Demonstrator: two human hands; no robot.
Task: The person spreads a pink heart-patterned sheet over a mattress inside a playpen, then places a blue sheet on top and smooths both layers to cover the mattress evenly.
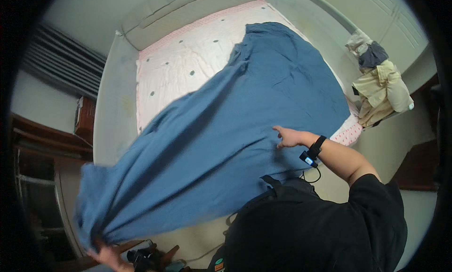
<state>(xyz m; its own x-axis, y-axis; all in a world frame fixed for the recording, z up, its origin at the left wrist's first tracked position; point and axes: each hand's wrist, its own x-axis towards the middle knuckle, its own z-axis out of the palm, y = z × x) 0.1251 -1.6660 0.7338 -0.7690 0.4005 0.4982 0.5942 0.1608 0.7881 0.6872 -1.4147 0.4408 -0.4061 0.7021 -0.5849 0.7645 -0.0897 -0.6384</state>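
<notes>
A large blue bed sheet or cover (219,120) lies across the bed and reaches out past its near left corner. At the lower left my left hand (107,256) grips a bunched edge of it, and long folds fan out from that grip. My right hand (291,137) is above the blue cloth with fingers spread and nothing held; whether the fingertips touch it I cannot tell. Beneath the cover, a white and pink sheet with dark dots (173,78) shows on the mattress's far left part. The near side of the mattress is hidden.
Pale fabric bed guards stand on the left (114,106) and right (321,35), with a padded headboard (197,11) behind. Clothes (379,85) hang over the right guard's end. A wooden cabinet (84,118) is beyond the left guard. A dark-strapped device (312,153) is on my right wrist.
</notes>
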